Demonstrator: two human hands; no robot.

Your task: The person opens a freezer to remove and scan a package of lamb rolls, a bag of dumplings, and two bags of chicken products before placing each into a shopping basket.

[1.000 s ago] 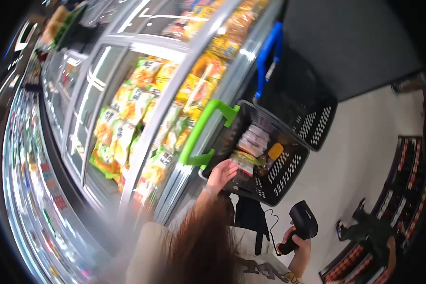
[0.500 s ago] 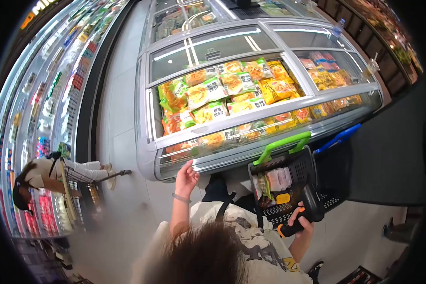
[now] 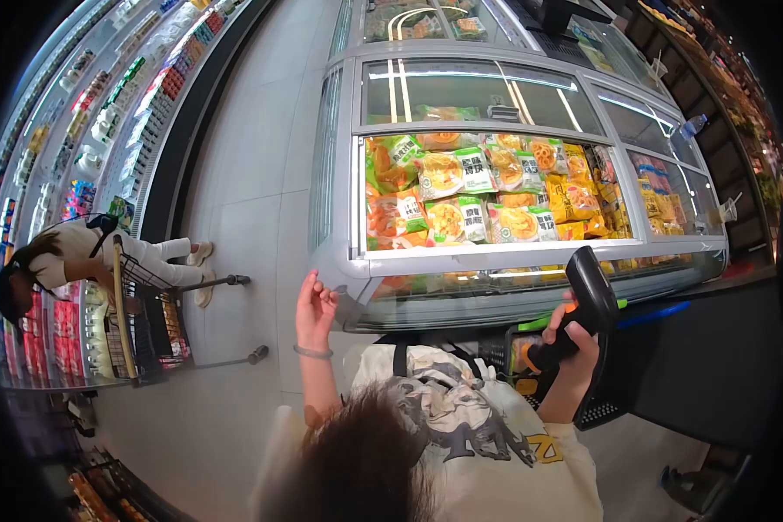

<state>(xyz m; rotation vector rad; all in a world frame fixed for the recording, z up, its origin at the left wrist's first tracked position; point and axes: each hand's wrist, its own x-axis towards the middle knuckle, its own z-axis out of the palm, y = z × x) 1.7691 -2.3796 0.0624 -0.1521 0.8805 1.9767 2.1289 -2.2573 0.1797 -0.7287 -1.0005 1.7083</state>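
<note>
My right hand (image 3: pixel 574 344) is wrapped round the grip of a black handheld scanner (image 3: pixel 590 287) with an orange part near the fingers. Its head points up, towards the freezer front. My left hand (image 3: pixel 316 306) is raised near the left front corner of the chest freezer (image 3: pixel 496 252), empty, index finger stretched and the others loosely bent. A grey band circles that wrist. Inside the freezer are several bags of frozen food (image 3: pixel 457 174), green-white and yellow. Below the scanner, a black shopping basket (image 3: pixel 596 409) is partly hidden by my right arm; only a bit of its contents shows.
At left, a person (image 3: pixel 56 261) in light clothes bends over a wire cart (image 3: pixel 143 296) beside lit shelves (image 3: pixel 117 113) of packaged goods. Grey floor tiles (image 3: pixel 261 165) run between shelves and freezer. A dark surface (image 3: pixel 705 365) lies right of the basket. A bottle (image 3: pixel 693 126) stands on the freezer's far right edge.
My right hand has raised the scanner towards the freezer, covering more of the basket. My left hand has shifted slightly left and up. The view has turned, putting the freezer further right.
</note>
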